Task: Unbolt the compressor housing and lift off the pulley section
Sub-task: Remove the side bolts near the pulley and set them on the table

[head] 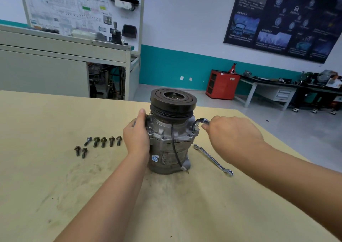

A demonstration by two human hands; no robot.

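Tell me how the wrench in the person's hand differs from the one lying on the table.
The held wrench sits in the right hand, its end on a bolt at the compressor flange; the spare wrench lies flat and untouched on the table. The held wrench is mostly hidden by the fingers; the spare wrench shows whole, with a ring at each end. Both are shiny metal.
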